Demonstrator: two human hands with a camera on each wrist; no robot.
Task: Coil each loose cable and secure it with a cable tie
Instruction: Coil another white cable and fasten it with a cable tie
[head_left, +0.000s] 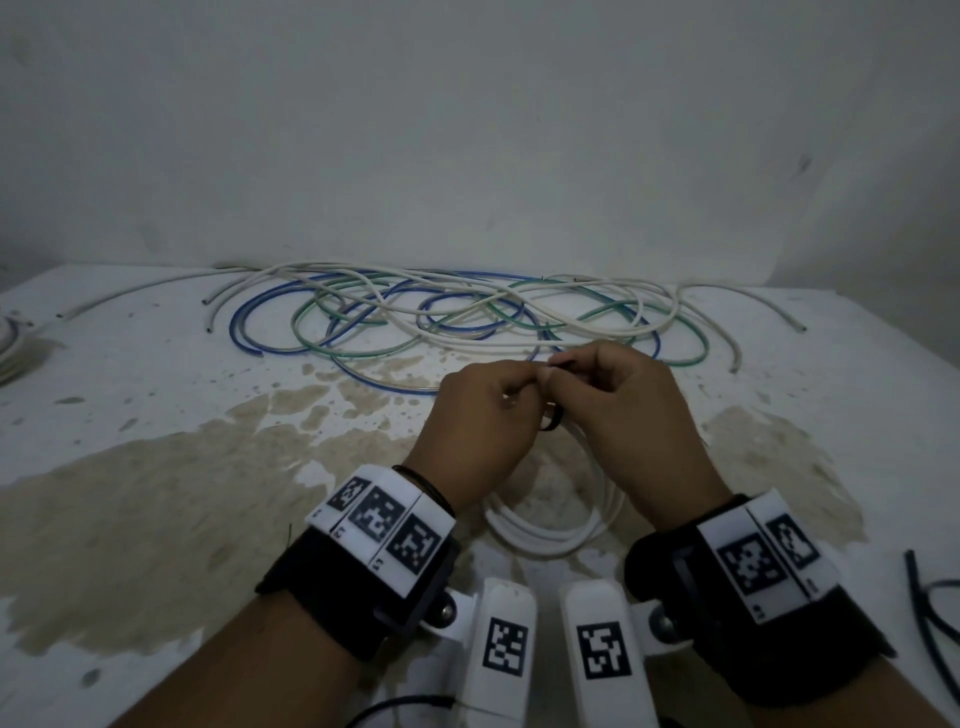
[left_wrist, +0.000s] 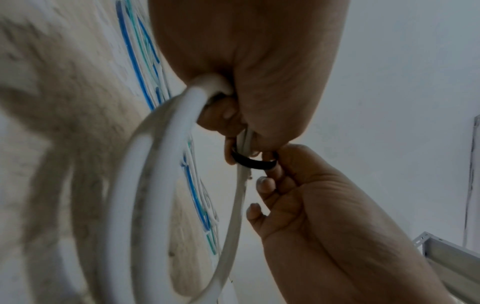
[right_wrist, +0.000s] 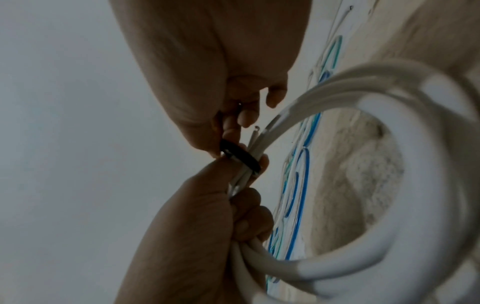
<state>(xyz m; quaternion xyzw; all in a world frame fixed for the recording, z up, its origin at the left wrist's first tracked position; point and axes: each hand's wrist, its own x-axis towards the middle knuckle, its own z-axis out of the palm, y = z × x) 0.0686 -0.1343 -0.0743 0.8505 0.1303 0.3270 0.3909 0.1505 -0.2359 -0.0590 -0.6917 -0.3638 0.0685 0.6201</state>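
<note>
The white coil (head_left: 550, 525) hangs from both hands just above the table (head_left: 156, 467), in front of the person. A black tie (left_wrist: 253, 161) goes round the bunched loops at the top. The left hand (head_left: 483, 415) has its fingers curled tight round the loops, and its thumb and a fingertip touch the tie. The right hand (head_left: 623, 410) pinches the other side of the tie. The tie looks like a loose ring, so I think it is not pulled tight yet.

So this cable is coiled and nearly tied. Much is left. A pile of loose cables (head_left: 467, 317), white, blue and green, lies tangled at the back by the wall. What looks like a done coil (head_left: 13, 348) sits at the far left edge. Some dark ties (head_left: 930, 613) lie at the right.
</note>
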